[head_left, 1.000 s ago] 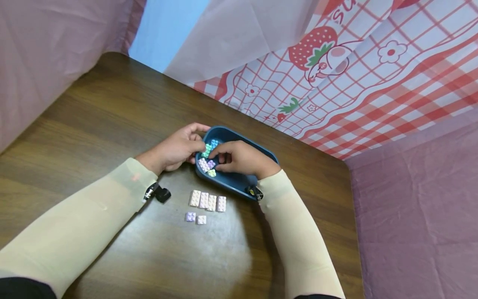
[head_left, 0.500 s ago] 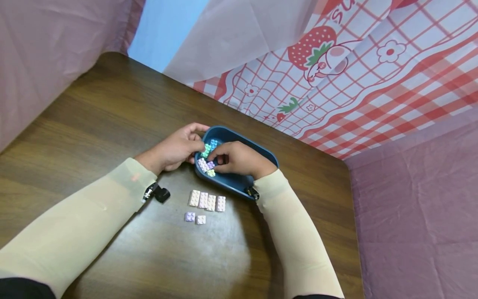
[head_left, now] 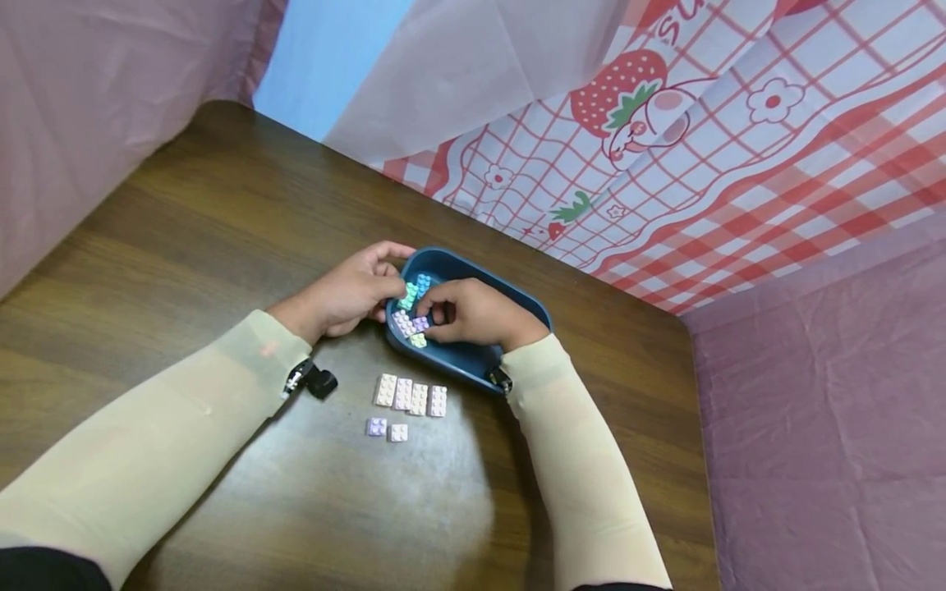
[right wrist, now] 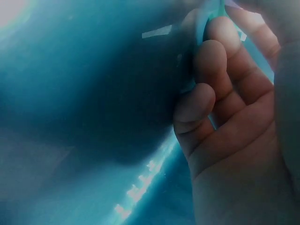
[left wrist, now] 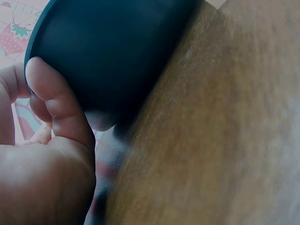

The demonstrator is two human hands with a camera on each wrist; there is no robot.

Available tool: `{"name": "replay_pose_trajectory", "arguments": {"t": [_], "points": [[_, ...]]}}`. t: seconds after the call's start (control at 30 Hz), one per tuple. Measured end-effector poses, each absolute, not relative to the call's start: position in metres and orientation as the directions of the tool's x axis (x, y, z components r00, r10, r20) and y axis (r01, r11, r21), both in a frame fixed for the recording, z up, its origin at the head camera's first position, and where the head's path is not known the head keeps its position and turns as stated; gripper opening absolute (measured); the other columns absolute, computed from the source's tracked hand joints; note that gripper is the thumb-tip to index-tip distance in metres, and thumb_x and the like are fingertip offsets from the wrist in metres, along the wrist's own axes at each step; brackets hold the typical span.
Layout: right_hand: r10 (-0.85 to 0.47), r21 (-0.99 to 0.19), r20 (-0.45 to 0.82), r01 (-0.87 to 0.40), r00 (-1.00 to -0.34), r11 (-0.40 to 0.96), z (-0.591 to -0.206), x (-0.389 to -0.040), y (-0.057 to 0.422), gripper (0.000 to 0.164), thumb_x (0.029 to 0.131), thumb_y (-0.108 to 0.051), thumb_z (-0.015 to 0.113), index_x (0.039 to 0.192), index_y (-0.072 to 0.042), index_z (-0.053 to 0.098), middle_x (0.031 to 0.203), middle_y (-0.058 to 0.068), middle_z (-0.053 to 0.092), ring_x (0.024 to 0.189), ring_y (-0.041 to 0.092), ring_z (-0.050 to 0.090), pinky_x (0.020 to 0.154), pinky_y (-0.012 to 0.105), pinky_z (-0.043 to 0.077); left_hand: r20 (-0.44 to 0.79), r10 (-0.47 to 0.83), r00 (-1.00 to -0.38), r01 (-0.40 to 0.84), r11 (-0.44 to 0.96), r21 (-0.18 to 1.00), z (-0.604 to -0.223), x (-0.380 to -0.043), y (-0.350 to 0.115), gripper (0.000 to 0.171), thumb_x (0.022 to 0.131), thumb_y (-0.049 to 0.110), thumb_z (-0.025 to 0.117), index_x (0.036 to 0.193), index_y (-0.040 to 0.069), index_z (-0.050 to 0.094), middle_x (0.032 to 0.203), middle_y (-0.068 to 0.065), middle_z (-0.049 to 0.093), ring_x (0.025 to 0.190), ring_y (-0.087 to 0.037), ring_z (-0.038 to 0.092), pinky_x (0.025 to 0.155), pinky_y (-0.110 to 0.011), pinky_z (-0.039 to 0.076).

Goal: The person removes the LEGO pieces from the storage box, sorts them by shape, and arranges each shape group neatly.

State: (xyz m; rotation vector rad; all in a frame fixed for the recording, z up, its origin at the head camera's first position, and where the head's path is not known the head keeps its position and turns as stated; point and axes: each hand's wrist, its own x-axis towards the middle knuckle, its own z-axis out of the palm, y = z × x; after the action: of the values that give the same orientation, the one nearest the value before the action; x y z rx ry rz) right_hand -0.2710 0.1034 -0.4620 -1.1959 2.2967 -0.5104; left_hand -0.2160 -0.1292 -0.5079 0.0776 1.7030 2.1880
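Observation:
My left hand (head_left: 347,291) grips the left end of a dark blue oblong tray (head_left: 528,300), its thumb at the rim. In the left wrist view, curled fingers (left wrist: 61,103) lie against the tray's outer wall (left wrist: 108,51). Inside the tray, my right hand (head_left: 480,312) pinches a small purple toy brick (head_left: 420,323) between thumb and forefinger. Around that brick lie a pale lilac brick (head_left: 403,323), a yellow-green one (head_left: 419,340), a mint green one (head_left: 408,295) and a blue one (head_left: 424,284). The right wrist view shows curled fingers (right wrist: 211,61) close to the tray floor.
Several pale long bricks (head_left: 401,394) stand in a row on the wooden table (head_left: 318,492) in front of the tray. Nearer are a small purple brick (head_left: 377,427) and a small whitish brick (head_left: 399,432). Cloth curtains (head_left: 813,394) border the table.
The purple brick in the tray has shifted and turned slightly at my right fingertips. My left hand keeps its hold on the tray, and the bricks on the table stay put.

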Motion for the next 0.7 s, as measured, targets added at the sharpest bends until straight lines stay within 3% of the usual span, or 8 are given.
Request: {"name": "replay_pose_trajectory", "arguments": {"t": [0.7], "points": [[-0.793,-0.524,-0.257,-0.610,-0.553,0.595,-0.436,-0.273,0.110,0.015,0.092,-0.027,0.079,0.103,-0.027,0.069,0.089,-0.006,0.067,0.079,0.013,0.062,0.069,0.029,0.057,-0.180,0.328,-0.927,-0.256,-0.207,0.944,-0.506,-0.216,-0.130,0.062,0.093,-0.001,0.062,0.149,0.021,0.046,0.097,-0.010,0.059,0.073,-0.019,0.057,0.051,-0.024,0.051]]}}
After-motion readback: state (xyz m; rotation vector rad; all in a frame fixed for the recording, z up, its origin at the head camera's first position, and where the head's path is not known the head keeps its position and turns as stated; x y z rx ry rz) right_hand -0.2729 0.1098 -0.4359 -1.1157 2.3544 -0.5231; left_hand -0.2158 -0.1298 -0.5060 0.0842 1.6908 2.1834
